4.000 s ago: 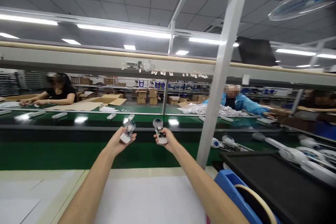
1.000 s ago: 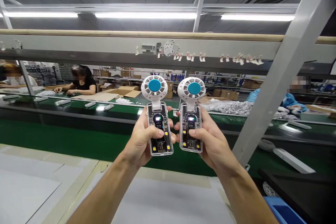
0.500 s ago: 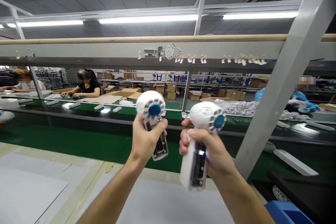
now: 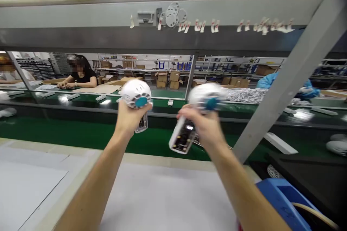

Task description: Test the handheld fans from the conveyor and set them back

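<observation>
We have now moved the left fan [image 4: 136, 91] and right fan [image 4: 181, 138] apart above the green belt [image 4: 89, 135], left hand [image 4: 127, 118] and right hand [image 4: 210, 126] each wrapped around one, circuit boards only partly visible.

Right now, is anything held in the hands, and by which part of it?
The left hand holds one white fan, the right hand a second fan, each just below its round head.

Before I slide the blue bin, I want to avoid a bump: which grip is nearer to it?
Right. The right grip is beyond the blue bin and to its left, apart from it; the left grip is also beyond, but much farther left.
</observation>
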### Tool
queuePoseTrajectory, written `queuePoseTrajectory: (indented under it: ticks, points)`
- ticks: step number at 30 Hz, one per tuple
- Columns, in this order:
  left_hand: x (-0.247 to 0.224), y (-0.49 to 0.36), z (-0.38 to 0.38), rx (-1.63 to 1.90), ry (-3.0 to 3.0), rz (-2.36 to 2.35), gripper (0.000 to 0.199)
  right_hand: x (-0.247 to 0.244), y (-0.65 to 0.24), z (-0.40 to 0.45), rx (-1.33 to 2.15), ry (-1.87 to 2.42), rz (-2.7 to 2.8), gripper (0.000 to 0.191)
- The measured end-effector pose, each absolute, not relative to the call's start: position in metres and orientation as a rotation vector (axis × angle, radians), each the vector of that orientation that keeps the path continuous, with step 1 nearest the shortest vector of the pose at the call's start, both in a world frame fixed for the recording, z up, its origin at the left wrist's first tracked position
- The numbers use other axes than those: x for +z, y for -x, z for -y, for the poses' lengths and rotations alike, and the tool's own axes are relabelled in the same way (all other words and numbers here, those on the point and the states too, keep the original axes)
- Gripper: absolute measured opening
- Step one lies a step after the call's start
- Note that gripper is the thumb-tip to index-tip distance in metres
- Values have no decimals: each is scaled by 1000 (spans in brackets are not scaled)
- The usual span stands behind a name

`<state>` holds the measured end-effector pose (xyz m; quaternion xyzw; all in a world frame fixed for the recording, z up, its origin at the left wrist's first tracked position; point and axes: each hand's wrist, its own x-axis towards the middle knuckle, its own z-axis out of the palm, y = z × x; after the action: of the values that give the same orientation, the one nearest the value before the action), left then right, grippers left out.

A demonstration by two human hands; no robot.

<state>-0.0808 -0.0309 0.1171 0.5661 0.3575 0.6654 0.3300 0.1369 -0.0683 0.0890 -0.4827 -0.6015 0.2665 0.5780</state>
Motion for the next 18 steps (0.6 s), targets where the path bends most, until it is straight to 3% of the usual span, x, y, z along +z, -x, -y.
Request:
queuePoseTrajectory:
  ticks: [2, 4, 9, 18]
  points:
    - [87, 76, -5, 1399, -1463, -1260, 28, 68, -120, 42, 600, 1408, 1458, 28]
    - [58, 74, -32, 1292, -1444, -1407, 20, 44, -108, 20, 608, 1566, 1503, 29]
    - [-1, 80, -63, 1098, -1533, -1765, 32, 3, -99, 10, 515, 1723, 1676, 40]
    - [-34, 97, -55, 862, -1921, -2213, 47, 19, -107, 19, 413, 1913, 1976, 26]
